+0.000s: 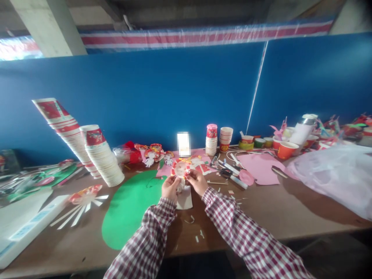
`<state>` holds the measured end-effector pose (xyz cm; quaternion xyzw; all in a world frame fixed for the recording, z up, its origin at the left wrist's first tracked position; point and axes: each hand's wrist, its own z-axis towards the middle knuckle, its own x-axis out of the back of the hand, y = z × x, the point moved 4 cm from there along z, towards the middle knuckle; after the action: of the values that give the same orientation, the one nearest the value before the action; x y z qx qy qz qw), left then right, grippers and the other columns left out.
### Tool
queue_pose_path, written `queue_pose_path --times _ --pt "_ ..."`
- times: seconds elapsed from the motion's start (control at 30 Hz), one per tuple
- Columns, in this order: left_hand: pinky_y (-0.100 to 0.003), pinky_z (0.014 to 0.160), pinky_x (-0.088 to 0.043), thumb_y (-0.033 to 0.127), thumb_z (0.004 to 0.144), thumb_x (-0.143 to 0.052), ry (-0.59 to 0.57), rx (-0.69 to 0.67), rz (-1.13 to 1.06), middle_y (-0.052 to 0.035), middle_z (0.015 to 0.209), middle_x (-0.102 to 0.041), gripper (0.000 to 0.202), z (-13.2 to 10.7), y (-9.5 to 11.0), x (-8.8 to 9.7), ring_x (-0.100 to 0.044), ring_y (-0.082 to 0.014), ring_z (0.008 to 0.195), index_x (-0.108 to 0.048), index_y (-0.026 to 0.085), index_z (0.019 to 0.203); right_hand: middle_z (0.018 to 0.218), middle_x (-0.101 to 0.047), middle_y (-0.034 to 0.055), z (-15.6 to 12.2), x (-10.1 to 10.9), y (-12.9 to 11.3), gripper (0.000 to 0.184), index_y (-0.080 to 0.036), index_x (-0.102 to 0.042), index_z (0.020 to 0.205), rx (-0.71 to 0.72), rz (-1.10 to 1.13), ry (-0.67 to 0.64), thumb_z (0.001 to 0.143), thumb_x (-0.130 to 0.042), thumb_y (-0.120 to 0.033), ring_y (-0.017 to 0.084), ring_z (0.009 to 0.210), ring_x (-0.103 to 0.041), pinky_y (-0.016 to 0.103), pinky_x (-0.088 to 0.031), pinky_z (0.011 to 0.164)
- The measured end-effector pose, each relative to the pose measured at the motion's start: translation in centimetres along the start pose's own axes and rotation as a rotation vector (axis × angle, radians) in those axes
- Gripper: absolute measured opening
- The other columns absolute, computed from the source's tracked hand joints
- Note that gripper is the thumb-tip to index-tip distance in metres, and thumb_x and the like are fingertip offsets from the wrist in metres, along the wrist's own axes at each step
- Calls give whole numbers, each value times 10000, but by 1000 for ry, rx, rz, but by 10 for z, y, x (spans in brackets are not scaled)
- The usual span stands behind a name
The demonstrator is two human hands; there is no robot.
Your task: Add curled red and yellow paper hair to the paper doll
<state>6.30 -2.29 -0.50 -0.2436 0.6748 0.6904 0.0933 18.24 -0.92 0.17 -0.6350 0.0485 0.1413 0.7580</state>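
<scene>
Both my hands hold one small paper craft above the middle of the table. It has a pale round centre, a scalloped red and yellow rim and a pale part hanging below. My left hand pinches its lower left side. Its right edge is between the fingers of my right hand. Beneath the craft lies a white piece of paper. A large green paper shape lies to the left of it. Behind the craft, red and white cut-outs rest on pink paper.
Tall paper cup stacks lean at the left, near a white power strip. Scissors and markers lie right of centre. Pink paper, orange cups and a plastic bag are farther right. A blue partition stands behind.
</scene>
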Motion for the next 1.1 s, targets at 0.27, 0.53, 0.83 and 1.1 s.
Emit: queue_pose_path --times 0.27,0.53,0.83,1.1 --pt "-183 354 -414 261 511 -741 -93 29 23 3 682 -623 373 -6 -2 -2 -561 -97 446 -542 149 806 620 -573 -19 5 9 6 238 -207 -597 710 36 -95 13 634 -634 -430 145 586 -544 286 -461 556" --pt "-216 457 -472 251 508 -748 -103 -6 4 -12 693 -639 368 -4 -2 -2 -591 -112 511 -556 129 796 596 -559 -18 3 7 1 228 -205 -604 704 55 -125 -15 671 -606 -430 148 613 -536 268 -437 563" --pt "-226 469 -466 267 514 -746 -102 -43 -26 -25 716 -656 414 0 -5 1 -597 -122 516 -572 130 864 590 -554 -30 -2 1 1 275 -176 -607 753 -11 -99 -39 659 -606 -435 101 516 -500 224 -407 486" --pt "-226 527 -484 261 516 -746 -105 -41 -41 -32 732 -659 404 0 -4 -1 -614 -126 576 -566 124 851 630 -596 -17 -1 2 3 189 -168 -620 689 6 -53 -34 596 -686 -319 129 608 -532 248 -419 583"
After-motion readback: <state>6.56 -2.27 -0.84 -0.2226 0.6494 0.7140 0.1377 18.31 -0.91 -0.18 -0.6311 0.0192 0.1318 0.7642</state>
